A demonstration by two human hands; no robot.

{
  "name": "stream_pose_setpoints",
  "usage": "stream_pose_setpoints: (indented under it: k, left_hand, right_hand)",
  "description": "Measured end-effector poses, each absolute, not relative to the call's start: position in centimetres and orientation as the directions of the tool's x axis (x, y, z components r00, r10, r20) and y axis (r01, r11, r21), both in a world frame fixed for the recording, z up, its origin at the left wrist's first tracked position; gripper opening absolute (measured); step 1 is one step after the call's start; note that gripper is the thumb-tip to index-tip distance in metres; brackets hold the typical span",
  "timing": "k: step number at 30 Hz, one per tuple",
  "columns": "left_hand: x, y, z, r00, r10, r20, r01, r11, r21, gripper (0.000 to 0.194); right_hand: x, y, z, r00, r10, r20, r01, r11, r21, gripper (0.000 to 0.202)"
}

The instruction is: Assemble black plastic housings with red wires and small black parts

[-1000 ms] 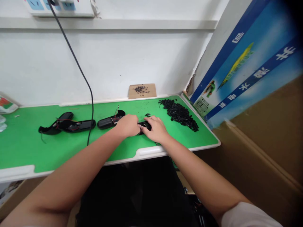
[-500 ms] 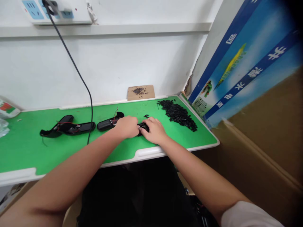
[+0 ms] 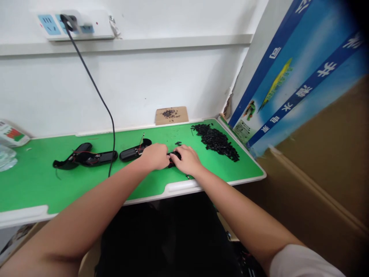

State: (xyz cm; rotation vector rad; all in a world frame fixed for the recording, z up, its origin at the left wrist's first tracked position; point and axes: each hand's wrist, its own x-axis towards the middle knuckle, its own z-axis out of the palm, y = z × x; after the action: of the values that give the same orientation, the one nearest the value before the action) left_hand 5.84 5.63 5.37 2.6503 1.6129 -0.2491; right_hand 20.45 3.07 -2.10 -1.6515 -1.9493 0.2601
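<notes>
Nearest you, at the lower right, a pale short sleeve covers your right upper arm, and both your forearms reach forward over the white plastic rim of the bright green tabletop. A few tiny dark bits lie just beside your right wrist, near that rim.

Your right hand has a narrow grip on a small black part, thumb on the near side and fingers curled over the far side. The part sits low over the tabletop between your two hands, mostly covered by them. Your left hand is curled into a loose fist against the part's left end; its fingertips are hidden, so you cannot tell what they pinch.

To the left of your left hand lies an elongated black plastic casing with thin wires. Farther left, a pair of similar open black casings with red wires touch each other, and a black power cord hangs down beside them. To your right spreads a heap of small black pieces.

Behind, a tan cardboard piece bearing dark grains leans against the white wall. A large blue printed carton stands at the right.
</notes>
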Motion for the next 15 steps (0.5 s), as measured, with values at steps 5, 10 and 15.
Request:
stream_pose_setpoints:
  k: [5,10,15]
  left_hand:
    - [5.9,5.8,5.5,0.446,0.882,-0.154,0.888,-0.458,-0.05,0.036]
    - [5.8,6.0,5.4,0.418,0.893,-0.167,0.905,-0.426,-0.013,0.031]
    - [5.4,5.8,5.2,0.414,0.897,-0.155,0.91,-0.414,0.034,0.033]
  right_hand:
    - [20.7,3.5,-2.1,-0.075,0.961,0.266,0.783,0.222,-0.581,0.026]
    - [21.6,4.3,-3.0,-0.097,0.964,0.246,0.596,0.254,-0.762,0.034]
    - [21.7,4.3,-3.7,-0.11,0.945,0.308,0.54,0.317,-0.78,0.031]
